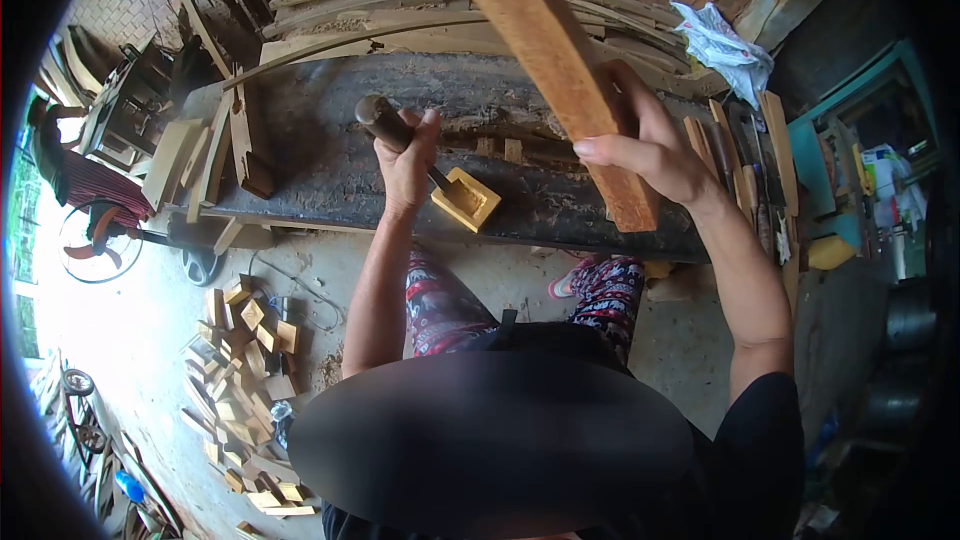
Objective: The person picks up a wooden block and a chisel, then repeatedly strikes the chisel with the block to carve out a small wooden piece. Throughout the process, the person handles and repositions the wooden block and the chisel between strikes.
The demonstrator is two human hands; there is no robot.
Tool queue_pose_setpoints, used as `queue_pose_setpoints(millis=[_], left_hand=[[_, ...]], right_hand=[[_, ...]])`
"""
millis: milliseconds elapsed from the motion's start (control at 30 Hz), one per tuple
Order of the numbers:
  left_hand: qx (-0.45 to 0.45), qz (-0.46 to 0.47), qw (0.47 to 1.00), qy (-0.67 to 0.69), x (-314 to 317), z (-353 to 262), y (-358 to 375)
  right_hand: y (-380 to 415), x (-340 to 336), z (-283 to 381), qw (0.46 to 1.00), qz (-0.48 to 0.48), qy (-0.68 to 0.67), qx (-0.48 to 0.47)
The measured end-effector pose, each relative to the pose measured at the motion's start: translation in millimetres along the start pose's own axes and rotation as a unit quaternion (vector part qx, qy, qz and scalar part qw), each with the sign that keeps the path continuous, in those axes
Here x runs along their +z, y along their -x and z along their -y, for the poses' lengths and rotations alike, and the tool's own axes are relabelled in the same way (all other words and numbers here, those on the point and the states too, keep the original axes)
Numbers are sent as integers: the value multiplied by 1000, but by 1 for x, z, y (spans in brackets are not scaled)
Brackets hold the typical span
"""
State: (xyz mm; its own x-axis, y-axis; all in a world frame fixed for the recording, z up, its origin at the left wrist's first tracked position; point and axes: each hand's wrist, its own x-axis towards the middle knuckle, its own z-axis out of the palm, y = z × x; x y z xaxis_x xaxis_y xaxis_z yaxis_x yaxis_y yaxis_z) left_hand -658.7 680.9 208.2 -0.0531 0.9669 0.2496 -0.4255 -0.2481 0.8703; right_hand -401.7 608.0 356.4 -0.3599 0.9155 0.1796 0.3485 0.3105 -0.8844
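- Right hand (655, 145): fingers clamped on a curved wooden slat (555, 60), held tilted above the bench (330, 155).
- Left hand (408, 165): fingers closed on a dark-handled chisel (385, 122), blade meeting a small wooden block (467, 198).
- Judgement: slat stiff, light, rough-sawn; best gripped at mid-length.

One long curved brown wooden plank (560, 70), one dark-handled chisel (385, 125), one small square yellow wooden block (467, 200). One crumpled white plastic bag (722, 48). Two hands: left (408, 165), right (650, 145).
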Motion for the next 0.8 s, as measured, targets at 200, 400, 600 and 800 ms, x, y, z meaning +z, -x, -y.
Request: queue_pose_setpoints(millis=[200, 400, 600, 800], left_hand=[[-26, 23, 996, -83, 6, 9, 1], [-21, 48, 994, -100, 10, 14, -1], [-18, 46, 990, -131, 13, 16, -3], [-52, 44, 990, -124, 13, 15, -8]], right_hand=[[8, -9, 4, 989, -83, 123, -12], [-31, -13, 68, 955, -95, 23, -280], [-42, 18, 32, 943, 93, 319, -20], [-67, 3, 67, 982, 14, 120, -146]])
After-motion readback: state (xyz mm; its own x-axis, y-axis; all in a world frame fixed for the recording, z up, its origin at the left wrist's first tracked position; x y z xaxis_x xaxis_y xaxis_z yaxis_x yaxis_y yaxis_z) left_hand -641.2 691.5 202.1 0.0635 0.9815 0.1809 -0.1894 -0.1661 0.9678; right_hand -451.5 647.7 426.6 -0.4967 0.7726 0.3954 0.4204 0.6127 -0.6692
